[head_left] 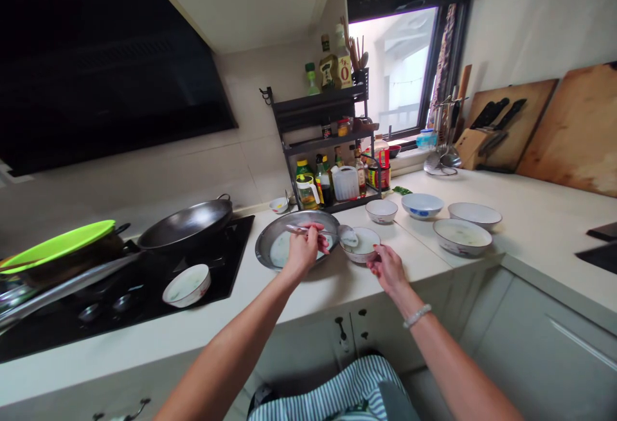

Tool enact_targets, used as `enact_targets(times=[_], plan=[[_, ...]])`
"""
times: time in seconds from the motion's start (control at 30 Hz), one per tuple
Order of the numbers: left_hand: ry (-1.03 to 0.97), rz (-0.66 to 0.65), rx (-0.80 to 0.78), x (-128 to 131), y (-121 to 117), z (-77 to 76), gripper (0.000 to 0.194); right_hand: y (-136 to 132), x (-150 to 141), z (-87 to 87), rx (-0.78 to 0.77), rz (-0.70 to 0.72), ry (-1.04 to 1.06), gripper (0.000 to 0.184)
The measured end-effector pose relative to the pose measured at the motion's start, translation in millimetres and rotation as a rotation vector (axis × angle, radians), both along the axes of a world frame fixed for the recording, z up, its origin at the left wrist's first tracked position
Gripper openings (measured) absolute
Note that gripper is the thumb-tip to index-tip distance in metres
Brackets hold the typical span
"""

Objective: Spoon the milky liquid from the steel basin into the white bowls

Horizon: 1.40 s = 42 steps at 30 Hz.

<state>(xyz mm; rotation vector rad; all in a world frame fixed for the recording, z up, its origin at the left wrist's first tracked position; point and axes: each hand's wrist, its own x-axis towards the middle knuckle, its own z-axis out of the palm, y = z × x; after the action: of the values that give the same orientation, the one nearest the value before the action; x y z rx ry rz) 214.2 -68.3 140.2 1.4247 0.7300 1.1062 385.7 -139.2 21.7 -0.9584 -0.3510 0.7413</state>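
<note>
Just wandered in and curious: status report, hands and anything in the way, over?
Left hand holding ladle, its scoop over bowl. Right hand at bowl's edge. Metal basin under left hand; empty-looking cup-like dish just behind bowl.

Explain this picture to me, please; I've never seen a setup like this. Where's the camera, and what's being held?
There's no machine here: these are a person's bare hands, seen by one camera on their head, looking forward and down. The left hand holds a silvery metal ladle over a white patterned bowl; the fingers of the right hand touch its rim. Beside it on the pale counter sits a wide metal basin of whitish liquid. Four more bowls stand to the right. Left, a dark metal wok sits over the black hob.
</note>
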Motion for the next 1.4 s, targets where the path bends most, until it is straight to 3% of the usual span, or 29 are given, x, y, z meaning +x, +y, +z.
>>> enact_targets(times=[0.13, 0.27, 0.37, 0.43, 0.53, 0.7, 0.87, 1.1, 1.23, 1.4], plan=[[0.093, -0.102, 0.218, -4, -9, -15.7, 0.009, -1, -1, 1.3, 0.001, 0.001, 0.010, 0.032], [0.192, -0.216, 0.517, -13, -15, -21.5, 0.014, -1, -1, 1.8, -0.007, 0.003, 0.025, 0.032], [0.195, -0.245, 0.588, -14, -16, -25.8, 0.020, 0, 0, 0.9, -0.007, -0.002, 0.029, 0.034], [0.158, -0.221, 0.524, -11, -13, -29.9, 0.026, 0, 0, 0.0, -0.004, -0.005, 0.026, 0.035], [0.017, -0.123, 0.272, -9, 0, -31.7, 0.028, 0, 1, -1.1, -0.008, -0.008, 0.017, 0.036], [-0.224, 0.157, -0.096, -24, 30, -18.8, 0.014, 1, 2, -1.2, -0.012, -0.015, 0.017, 0.036], [-0.118, 0.240, -0.028, -52, 46, -20.0, 0.011, 1, 2, -1.6, -0.017, -0.013, 0.016, 0.037], [0.175, 0.271, 0.130, -73, 45, -31.8, 0.010, 1, 2, -1.6, -0.005, 0.000, -0.002, 0.034], [0.222, 0.244, 0.100, -74, 48, -37.6, 0.012, 1, 3, -1.6, -0.016, -0.005, -0.004, 0.035], [0.106, 0.284, -0.011, -75, 56, -38.4, 0.014, 0, 3, -2.5, -0.017, -0.002, -0.008, 0.034]])
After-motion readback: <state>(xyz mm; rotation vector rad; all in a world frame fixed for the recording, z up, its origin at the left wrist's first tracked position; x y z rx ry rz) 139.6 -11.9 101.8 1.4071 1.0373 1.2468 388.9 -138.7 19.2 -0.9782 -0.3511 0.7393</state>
